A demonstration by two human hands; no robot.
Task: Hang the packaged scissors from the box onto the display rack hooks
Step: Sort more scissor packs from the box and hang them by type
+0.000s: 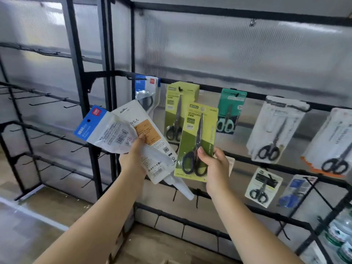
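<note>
Between the thumb and fingers of the right hand (pixel 214 166) we see a green-carded pack of black-handled scissors (pixel 197 141), pinched at its lower right edge and held upright in front of the display rack (pixel 247 88); the thumb lies on the card face just beside the scissor pivot, while the fingers are hidden behind the card. Left of these fingers, the left hand (pixel 133 159) grips two further packs fanned apart: a blue-topped pack (pixel 106 128) tilted to the left with its barcoded back toward us, and a white pack with an orange label (pixel 148 141) that leans to the right, its lower end reaching below the hand. Just above the right-hand fingers, a matching green pack (pixel 178 111) hangs on a rack hook, partly overlapped by the held one. Further left on the same rail hangs a blue-and-white pack (pixel 147 92); to the right hang a teal pack (pixel 229 111) and two white packs (pixel 276 130), the outer one cut by the frame edge. Below and right of the fingers, on a lower rail, we note a small dark-labelled pack (pixel 263 187) and a blue one (pixel 297 191). Far left of the left hand, bare hooks (pixel 47 101) project from a neighbouring rack section. We cannot see the box.
</note>
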